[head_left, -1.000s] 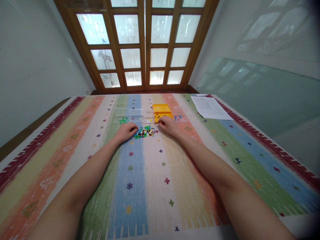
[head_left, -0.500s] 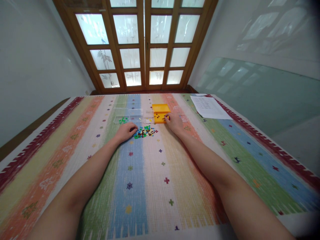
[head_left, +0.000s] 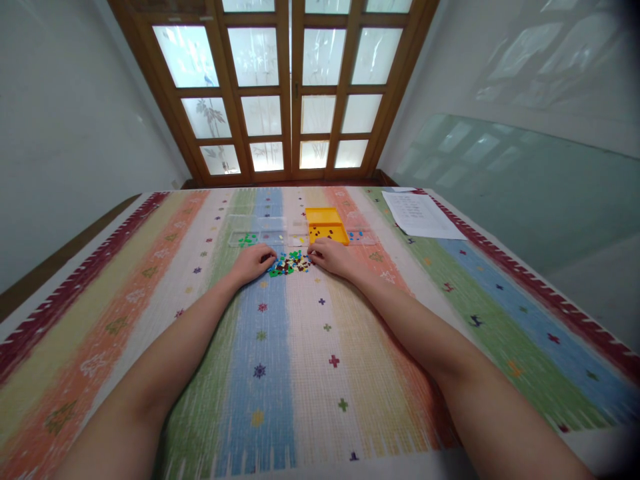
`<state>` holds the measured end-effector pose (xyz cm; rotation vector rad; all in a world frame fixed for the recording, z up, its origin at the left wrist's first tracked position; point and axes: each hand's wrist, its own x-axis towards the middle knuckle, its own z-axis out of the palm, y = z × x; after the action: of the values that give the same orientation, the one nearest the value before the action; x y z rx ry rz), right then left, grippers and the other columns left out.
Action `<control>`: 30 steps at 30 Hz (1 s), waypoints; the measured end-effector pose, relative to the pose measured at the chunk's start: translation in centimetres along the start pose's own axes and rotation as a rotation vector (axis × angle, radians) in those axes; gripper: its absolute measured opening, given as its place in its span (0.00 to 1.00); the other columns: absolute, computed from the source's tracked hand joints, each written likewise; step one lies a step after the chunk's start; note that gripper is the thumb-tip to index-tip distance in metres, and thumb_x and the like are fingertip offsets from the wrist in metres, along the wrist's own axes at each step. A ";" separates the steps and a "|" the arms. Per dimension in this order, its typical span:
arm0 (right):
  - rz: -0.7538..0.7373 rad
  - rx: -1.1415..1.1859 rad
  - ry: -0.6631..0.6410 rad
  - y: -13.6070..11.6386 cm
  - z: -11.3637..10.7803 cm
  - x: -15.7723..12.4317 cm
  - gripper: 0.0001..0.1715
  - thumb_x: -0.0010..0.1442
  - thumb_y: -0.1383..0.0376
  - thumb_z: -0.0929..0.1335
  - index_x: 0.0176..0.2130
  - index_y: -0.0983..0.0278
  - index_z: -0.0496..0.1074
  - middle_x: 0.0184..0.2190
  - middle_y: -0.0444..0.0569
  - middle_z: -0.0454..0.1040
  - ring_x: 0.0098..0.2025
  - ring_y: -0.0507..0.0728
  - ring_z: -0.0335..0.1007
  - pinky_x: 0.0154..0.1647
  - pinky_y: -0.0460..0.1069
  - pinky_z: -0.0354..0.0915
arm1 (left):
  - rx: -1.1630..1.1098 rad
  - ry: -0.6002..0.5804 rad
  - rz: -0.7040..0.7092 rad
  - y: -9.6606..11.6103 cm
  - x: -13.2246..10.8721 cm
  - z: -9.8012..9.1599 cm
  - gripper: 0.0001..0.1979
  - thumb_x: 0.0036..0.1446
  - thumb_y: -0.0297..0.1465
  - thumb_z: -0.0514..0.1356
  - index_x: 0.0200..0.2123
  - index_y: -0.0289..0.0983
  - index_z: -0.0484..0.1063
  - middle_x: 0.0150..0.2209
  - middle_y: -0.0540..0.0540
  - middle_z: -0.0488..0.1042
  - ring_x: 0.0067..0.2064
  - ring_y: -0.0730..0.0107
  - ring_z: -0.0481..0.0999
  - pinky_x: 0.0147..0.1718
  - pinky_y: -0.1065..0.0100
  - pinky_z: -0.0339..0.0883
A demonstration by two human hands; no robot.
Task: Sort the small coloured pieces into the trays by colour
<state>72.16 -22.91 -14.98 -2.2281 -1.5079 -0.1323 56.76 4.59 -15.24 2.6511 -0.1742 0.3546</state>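
Observation:
A mixed pile of tiny green, blue, dark brown, yellow and white pieces [head_left: 290, 265] lies on the striped cloth. At its left edge rests my left hand [head_left: 251, 262], thumb and fingers curled together. My right hand [head_left: 331, 256] is at the right edge of the pile with its fingertips pinched; anything between them is too small to make out. Just behind my right hand, an open yellow box [head_left: 324, 216] holds several dark brown pieces [head_left: 329, 232]. To its left, clear boxes hold green pieces [head_left: 247, 239] and yellowish pieces [head_left: 301, 240]. Blue pieces [head_left: 355, 235] sit in a clear box on the right.
The striped tablecloth [head_left: 260, 400] covers the table. A printed sheet of paper [head_left: 423, 215] lies at the back right. Wooden doors with glass panes [head_left: 290, 93] stand beyond the table, and a glass panel [head_left: 500, 180] leans along the right wall.
My right hand has moved from the yellow box leftward and nearer, to the pile's right edge. The blue pieces at the right now show. My left hand has stayed in place.

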 end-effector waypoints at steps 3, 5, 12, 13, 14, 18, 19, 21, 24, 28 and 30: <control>0.005 -0.038 -0.002 -0.1 0.4 0.1 0.08 0.69 0.65 0.69 0.44 0.60 0.80 0.42 0.52 0.78 0.47 0.60 0.71 0.44 0.50 0.61 | 0.005 0.004 0.006 -0.1 0.0 0.1 0.12 0.67 0.36 0.58 0.42 0.40 0.81 0.38 0.45 0.78 0.39 0.62 0.74 0.41 0.63 0.66; 0.017 -0.047 -0.014 -0.1 0.6 0.1 0.08 0.69 0.65 0.69 0.43 0.60 0.80 0.42 0.52 0.78 0.47 0.60 0.71 0.44 0.50 0.61 | 0.004 0.002 0.004 -0.1 0.1 0.1 0.11 0.67 0.36 0.58 0.41 0.40 0.81 0.38 0.45 0.78 0.39 0.62 0.74 0.41 0.63 0.66; 0.050 -0.058 0.045 0.0 0.2 0.0 0.06 0.69 0.65 0.69 0.41 0.61 0.78 0.40 0.51 0.77 0.45 0.59 0.70 0.43 0.50 0.60 | -0.005 -0.001 0.009 -0.1 0.1 0.1 0.11 0.68 0.36 0.58 0.41 0.40 0.81 0.38 0.46 0.78 0.39 0.63 0.74 0.41 0.64 0.65; 0.068 -0.058 0.079 0.1 -0.1 0.0 0.06 0.69 0.65 0.68 0.41 0.61 0.77 0.41 0.51 0.77 0.45 0.60 0.70 0.43 0.50 0.60 | -0.006 0.000 0.012 -0.1 0.1 0.1 0.11 0.68 0.36 0.58 0.41 0.40 0.81 0.38 0.46 0.78 0.39 0.63 0.74 0.41 0.64 0.65; 0.092 -0.060 0.116 0.4 -0.3 0.0 0.06 0.69 0.65 0.68 0.41 0.61 0.77 0.41 0.51 0.77 0.46 0.60 0.70 0.44 0.50 0.61 | -0.007 0.002 0.015 -0.1 0.1 0.1 0.11 0.68 0.36 0.58 0.41 0.40 0.80 0.38 0.46 0.78 0.39 0.63 0.74 0.41 0.64 0.65; 0.285 -0.114 0.297 2.2 -1.7 -0.2 0.06 0.68 0.66 0.67 0.41 0.62 0.75 0.43 0.54 0.78 0.47 0.61 0.70 0.46 0.52 0.60 | -0.005 -0.005 0.015 0.0 0.1 0.0 0.11 0.68 0.36 0.58 0.41 0.40 0.80 0.38 0.46 0.78 0.40 0.63 0.74 0.41 0.64 0.65; 0.342 -0.136 0.350 2.9 -2.1 -0.3 0.06 0.67 0.67 0.67 0.40 0.62 0.75 0.43 0.54 0.78 0.46 0.62 0.70 0.45 0.53 0.60 | -0.005 -0.007 0.015 0.0 0.1 0.0 0.11 0.68 0.36 0.58 0.41 0.40 0.80 0.38 0.46 0.78 0.40 0.63 0.74 0.41 0.64 0.65; 0.436 -0.183 0.448 4.2 -2.7 -0.6 0.05 0.66 0.67 0.66 0.40 0.62 0.74 0.43 0.55 0.77 0.46 0.63 0.69 0.45 0.53 0.59 | -0.005 -0.007 0.015 0.0 0.1 0.0 0.12 0.68 0.36 0.58 0.41 0.40 0.80 0.38 0.46 0.78 0.40 0.63 0.75 0.41 0.64 0.65; 0.531 -0.230 0.518 5.8 -3.4 -1.1 0.05 0.65 0.68 0.65 0.38 0.62 0.72 0.42 0.56 0.77 0.44 0.63 0.68 0.42 0.54 0.58 | -0.004 -0.002 0.013 -0.1 0.0 0.0 0.12 0.68 0.37 0.57 0.41 0.40 0.81 0.38 0.45 0.78 0.40 0.62 0.75 0.42 0.63 0.66; 0.630 -0.241 0.541 6.6 -3.6 -1.4 0.09 0.66 0.67 0.64 0.42 0.62 0.73 0.40 0.56 0.77 0.40 0.63 0.67 0.38 0.53 0.56 | 0.001 0.000 0.011 -0.2 0.0 0.0 0.12 0.68 0.37 0.57 0.41 0.41 0.81 0.38 0.46 0.78 0.40 0.62 0.75 0.42 0.63 0.66; 0.591 -0.211 0.524 6.3 -3.4 -1.3 0.11 0.66 0.68 0.63 0.44 0.62 0.74 0.41 0.56 0.78 0.40 0.62 0.68 0.38 0.52 0.57 | -0.002 0.002 0.013 -0.1 0.0 0.0 0.12 0.68 0.37 0.57 0.41 0.41 0.81 0.38 0.46 0.78 0.40 0.62 0.75 0.42 0.63 0.66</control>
<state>77.87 -27.29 -14.29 -2.4415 -0.5581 -0.6497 56.74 4.71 -15.32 2.6484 -0.1918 0.3608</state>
